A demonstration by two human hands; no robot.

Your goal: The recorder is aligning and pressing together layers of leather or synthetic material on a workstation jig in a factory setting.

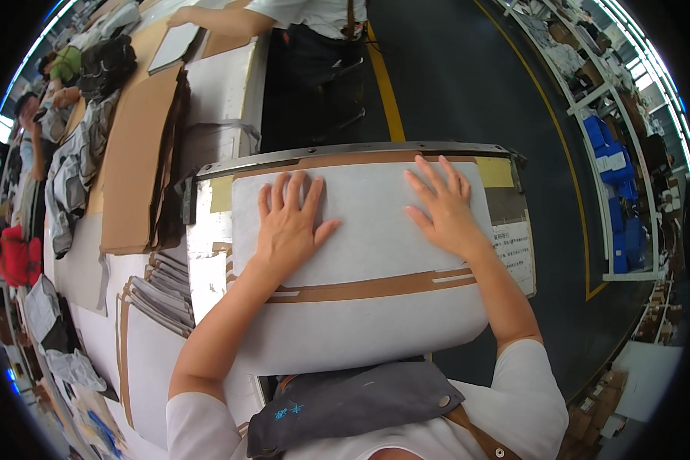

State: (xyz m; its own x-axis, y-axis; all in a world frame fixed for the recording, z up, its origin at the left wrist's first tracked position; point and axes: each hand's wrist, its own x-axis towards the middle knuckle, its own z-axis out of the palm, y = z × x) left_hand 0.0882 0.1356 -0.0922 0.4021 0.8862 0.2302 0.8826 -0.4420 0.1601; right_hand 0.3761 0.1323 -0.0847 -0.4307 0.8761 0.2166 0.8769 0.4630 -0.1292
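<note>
Your fingers are spread on both hands, pinching nothing: palms down, they rest flat on a white panel, thumbs pointing toward each other. Your left hand [287, 234] lies on the left part of the white panel [364, 222]; your right hand [451, 218] lies on its right part, fingertips at its far edge. The panel is right in front of you, and a brown band [368, 289] crosses it on your side of both hands. Its near part curves down toward your grey apron [353, 402].

A metal bar [376, 148] runs just beyond the panel's far edge, and yellow patches [494, 172] show beside its far corners. To the panel's right is a printed sheet [517, 253]. To its left you have a stack of brown cardboard [134, 161] and, nearer you, some folded white boards [161, 295]. Well beyond the panel, to the left, a co-worker's hand [182, 15] reaches over a table; far to the panel's right are blue bins [617, 165].
</note>
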